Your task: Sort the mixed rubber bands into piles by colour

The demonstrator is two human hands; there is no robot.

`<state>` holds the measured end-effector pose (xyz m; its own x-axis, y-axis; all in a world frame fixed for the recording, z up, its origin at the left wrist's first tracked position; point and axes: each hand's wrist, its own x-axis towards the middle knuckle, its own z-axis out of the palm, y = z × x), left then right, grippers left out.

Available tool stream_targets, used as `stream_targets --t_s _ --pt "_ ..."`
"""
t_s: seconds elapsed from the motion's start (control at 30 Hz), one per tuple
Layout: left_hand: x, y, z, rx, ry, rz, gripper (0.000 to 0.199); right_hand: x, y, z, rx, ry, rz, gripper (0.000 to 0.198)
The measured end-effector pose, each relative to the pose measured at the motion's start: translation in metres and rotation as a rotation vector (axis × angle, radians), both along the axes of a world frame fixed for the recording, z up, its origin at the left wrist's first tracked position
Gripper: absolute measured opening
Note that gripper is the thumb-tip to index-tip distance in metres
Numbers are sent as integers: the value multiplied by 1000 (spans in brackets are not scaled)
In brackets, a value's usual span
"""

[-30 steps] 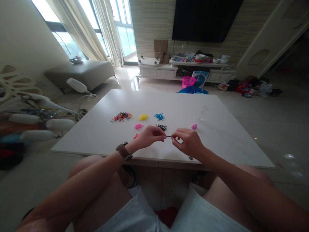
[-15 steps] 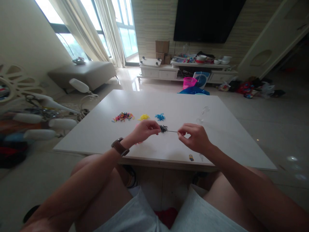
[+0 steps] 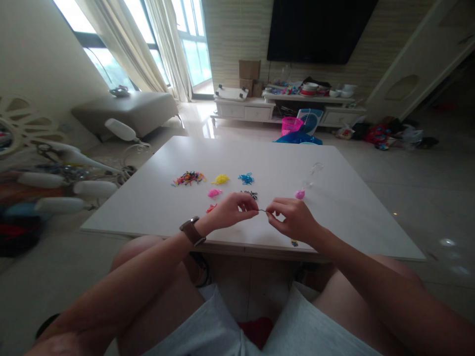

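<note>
A thin black rubber band (image 3: 262, 210) runs between my two hands over the white table. My left hand (image 3: 240, 208) pinches its left end, and my right hand (image 3: 289, 214) pinches the other, with only a short length showing between the fingertips. Just behind my left fingers lies a pile of black rubber bands (image 3: 254, 195), partly covered. Blue bands (image 3: 246, 178), yellow bands (image 3: 221, 179) and pink bands (image 3: 214, 193) lie in small separate heaps. A few red bands (image 3: 211, 208) show beside my left hand. Farther left is a mixed-colour heap (image 3: 188, 178).
A small pink object (image 3: 300, 194) and clear plastic pieces (image 3: 316, 168) lie on the white table (image 3: 282, 158) beyond my right hand. A little yellow-and-blue figure (image 3: 294, 243) sits near the front edge, partly hidden. A lamp with white shades (image 3: 120, 129) stands at the left.
My hands have come closer together and nearer to me, and the black band between them is less stretched. The pink heap and pink object are now uncovered.
</note>
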<state>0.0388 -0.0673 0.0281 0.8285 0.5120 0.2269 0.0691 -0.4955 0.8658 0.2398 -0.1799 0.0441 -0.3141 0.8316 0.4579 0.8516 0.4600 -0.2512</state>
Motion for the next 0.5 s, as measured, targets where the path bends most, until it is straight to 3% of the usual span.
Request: stream_targets --t_s 0.2,0.5 --pt "1 -4 -3 13 -12 0 25 -1 0 0 -2 -10 7 12" --pt "2 -5 1 101 -3 -16 12 -1 -1 0 -40 -33 8 9"
